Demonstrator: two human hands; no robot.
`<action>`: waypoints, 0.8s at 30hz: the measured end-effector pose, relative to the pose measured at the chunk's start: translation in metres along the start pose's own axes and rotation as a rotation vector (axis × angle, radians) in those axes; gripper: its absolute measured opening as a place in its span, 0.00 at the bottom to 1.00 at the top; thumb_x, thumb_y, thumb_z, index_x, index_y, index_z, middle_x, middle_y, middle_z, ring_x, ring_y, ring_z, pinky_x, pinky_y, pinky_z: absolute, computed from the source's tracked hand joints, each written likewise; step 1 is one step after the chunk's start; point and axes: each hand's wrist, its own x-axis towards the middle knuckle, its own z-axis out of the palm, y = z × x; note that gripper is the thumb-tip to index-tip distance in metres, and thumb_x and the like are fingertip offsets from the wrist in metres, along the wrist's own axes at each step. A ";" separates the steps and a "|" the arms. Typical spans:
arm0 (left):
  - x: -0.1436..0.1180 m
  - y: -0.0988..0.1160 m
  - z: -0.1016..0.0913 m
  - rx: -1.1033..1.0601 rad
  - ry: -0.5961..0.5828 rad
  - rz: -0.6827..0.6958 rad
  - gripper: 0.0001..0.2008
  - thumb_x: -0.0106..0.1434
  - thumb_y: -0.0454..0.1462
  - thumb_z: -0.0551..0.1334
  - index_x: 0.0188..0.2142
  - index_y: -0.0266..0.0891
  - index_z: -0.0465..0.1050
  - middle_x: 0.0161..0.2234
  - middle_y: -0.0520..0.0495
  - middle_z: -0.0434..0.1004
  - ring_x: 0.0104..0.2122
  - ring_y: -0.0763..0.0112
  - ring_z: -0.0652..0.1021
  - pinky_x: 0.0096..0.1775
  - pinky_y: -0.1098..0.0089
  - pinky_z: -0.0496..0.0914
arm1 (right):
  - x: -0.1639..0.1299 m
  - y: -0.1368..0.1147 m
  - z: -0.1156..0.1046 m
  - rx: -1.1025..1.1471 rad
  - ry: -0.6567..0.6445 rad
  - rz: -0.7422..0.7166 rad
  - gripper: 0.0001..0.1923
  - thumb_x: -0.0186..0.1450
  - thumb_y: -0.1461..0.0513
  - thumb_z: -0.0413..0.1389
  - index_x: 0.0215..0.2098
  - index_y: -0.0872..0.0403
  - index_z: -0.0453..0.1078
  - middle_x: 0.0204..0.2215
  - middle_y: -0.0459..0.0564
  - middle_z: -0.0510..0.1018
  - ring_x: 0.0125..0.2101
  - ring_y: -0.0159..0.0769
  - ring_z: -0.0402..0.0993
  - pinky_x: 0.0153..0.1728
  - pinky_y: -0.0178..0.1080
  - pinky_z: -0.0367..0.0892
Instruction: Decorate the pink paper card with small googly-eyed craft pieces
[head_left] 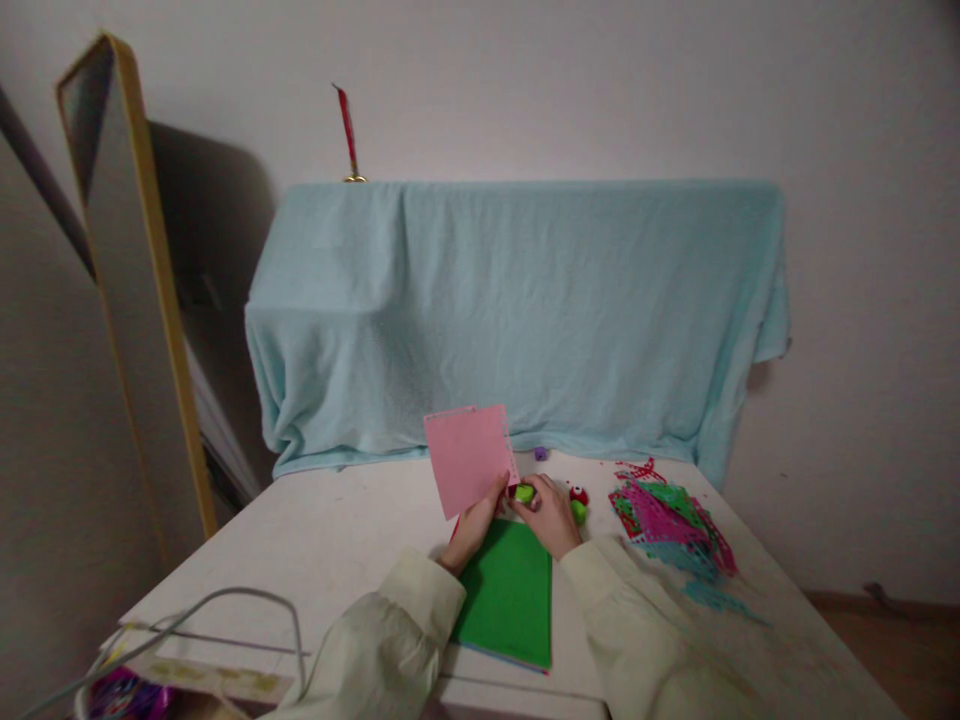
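Head view: hands grasp pink paper above the left, green object between them

I have my left hand in a pinch, its thumb on the near side of the grip; just right of that grip, my right hand curls inward, fingers bent. Behind both, my sleeved forearms spread apart.

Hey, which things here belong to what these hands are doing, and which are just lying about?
Apparently in use:
pink paper, in the left hand
lime-green object, in the right hand
green paper, probably
perforated scraps, probably

Apparently just lying about:
mirror
light-blue cloth
red strip
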 end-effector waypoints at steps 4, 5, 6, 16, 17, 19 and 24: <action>0.004 -0.001 -0.003 0.016 0.064 0.020 0.27 0.54 0.60 0.55 0.22 0.37 0.68 0.21 0.50 0.67 0.24 0.71 0.68 0.33 0.69 0.63 | -0.002 -0.001 -0.001 -0.020 -0.035 -0.008 0.11 0.56 0.61 0.60 0.38 0.51 0.69 0.33 0.46 0.71 0.25 0.32 0.67 0.31 0.37 0.65; 0.004 0.000 -0.003 0.011 0.072 0.021 0.27 0.54 0.60 0.54 0.22 0.37 0.69 0.21 0.50 0.67 0.23 0.71 0.67 0.33 0.69 0.63 | -0.002 -0.001 -0.001 -0.023 -0.039 -0.005 0.12 0.55 0.61 0.60 0.38 0.51 0.69 0.34 0.46 0.71 0.25 0.32 0.67 0.31 0.37 0.65; 0.005 0.000 -0.003 0.005 0.078 0.014 0.27 0.54 0.60 0.54 0.23 0.37 0.69 0.21 0.50 0.67 0.23 0.71 0.67 0.32 0.69 0.63 | -0.003 -0.001 -0.001 -0.027 -0.043 -0.002 0.12 0.55 0.61 0.60 0.39 0.51 0.69 0.34 0.46 0.71 0.25 0.32 0.67 0.31 0.37 0.65; 0.008 -0.001 -0.003 -0.004 0.115 0.015 0.29 0.53 0.61 0.54 0.26 0.37 0.71 0.21 0.50 0.67 0.22 0.71 0.67 0.29 0.70 0.64 | -0.004 -0.002 0.002 0.003 -0.127 -0.013 0.14 0.55 0.61 0.60 0.40 0.49 0.69 0.35 0.45 0.71 0.23 0.31 0.67 0.31 0.36 0.66; 0.008 -0.001 -0.003 -0.009 0.108 0.023 0.28 0.54 0.61 0.54 0.26 0.37 0.71 0.21 0.51 0.66 0.22 0.72 0.67 0.29 0.71 0.64 | -0.005 -0.002 0.003 0.006 -0.139 -0.015 0.14 0.55 0.61 0.60 0.40 0.49 0.69 0.35 0.45 0.71 0.23 0.31 0.67 0.31 0.36 0.66; 0.007 -0.001 -0.003 -0.019 0.099 0.028 0.28 0.54 0.60 0.54 0.26 0.37 0.71 0.20 0.51 0.66 0.22 0.72 0.67 0.29 0.71 0.63 | -0.006 -0.002 0.003 0.006 -0.152 -0.018 0.13 0.56 0.60 0.60 0.40 0.49 0.69 0.36 0.45 0.71 0.24 0.31 0.67 0.31 0.36 0.66; 0.008 -0.004 -0.004 -0.027 0.114 0.023 0.27 0.55 0.59 0.54 0.28 0.36 0.71 0.21 0.51 0.67 0.22 0.73 0.67 0.29 0.71 0.64 | -0.006 -0.001 0.003 -0.005 -0.161 -0.033 0.14 0.56 0.61 0.60 0.41 0.49 0.69 0.35 0.45 0.71 0.26 0.32 0.68 0.32 0.36 0.65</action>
